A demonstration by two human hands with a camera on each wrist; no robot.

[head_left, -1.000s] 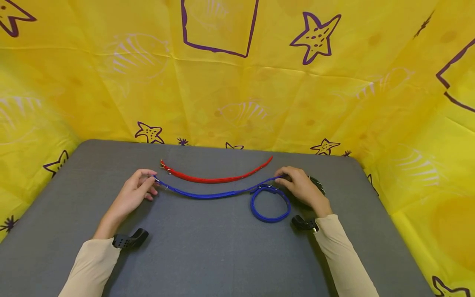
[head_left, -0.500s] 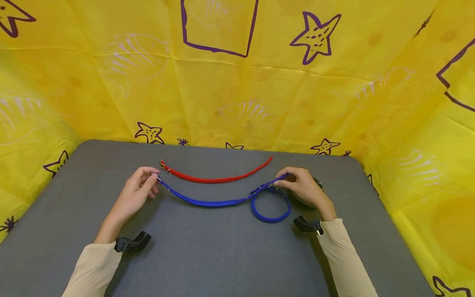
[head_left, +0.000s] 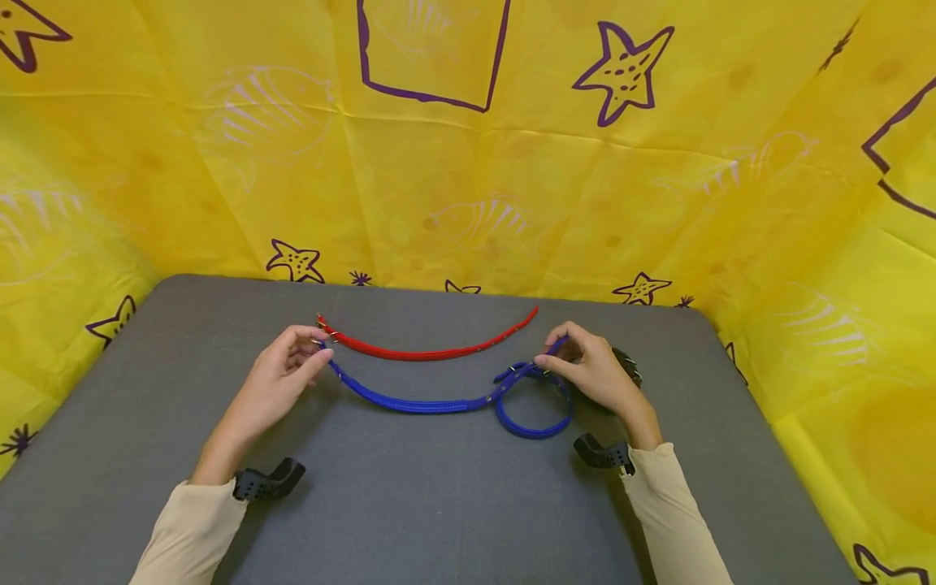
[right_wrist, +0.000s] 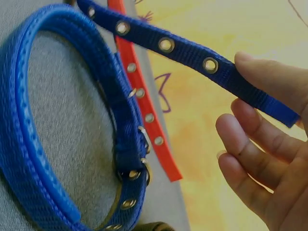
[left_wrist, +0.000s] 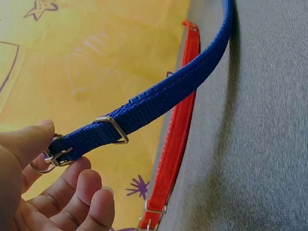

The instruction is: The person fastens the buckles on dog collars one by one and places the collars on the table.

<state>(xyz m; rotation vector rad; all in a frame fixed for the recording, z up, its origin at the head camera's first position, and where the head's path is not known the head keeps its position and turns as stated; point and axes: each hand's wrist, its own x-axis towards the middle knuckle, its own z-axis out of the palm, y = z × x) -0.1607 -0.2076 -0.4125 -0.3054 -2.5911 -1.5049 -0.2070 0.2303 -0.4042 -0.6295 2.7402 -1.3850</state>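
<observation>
An unbuckled blue collar [head_left: 417, 405] sags between my two hands. At its buckle end [left_wrist: 60, 156], my left hand [head_left: 281, 370] pinches it between thumb and fingers, and a metal loop sits just along the strap. The eyelet end is pinched by my right hand [head_left: 595, 370]; several metal-rimmed holes [right_wrist: 166, 44] show in the right wrist view. Below that hand a second blue collar [right_wrist: 14, 115], buckled into a ring, lies on the table. Behind the held strap a red collar [head_left: 424, 355] lies stretched out in a curve, its buckle end at the left.
A dark coiled item with metal bits [head_left: 627, 367] lies partly hidden behind my right hand. The grey table [head_left: 409, 496] meets a yellow patterned cloth [head_left: 468, 171] at the back and sides.
My left hand has moved a little right, closer to the other hand. The held collar sags more deeply, and its eyelet end now passes over the ring-shaped collar.
</observation>
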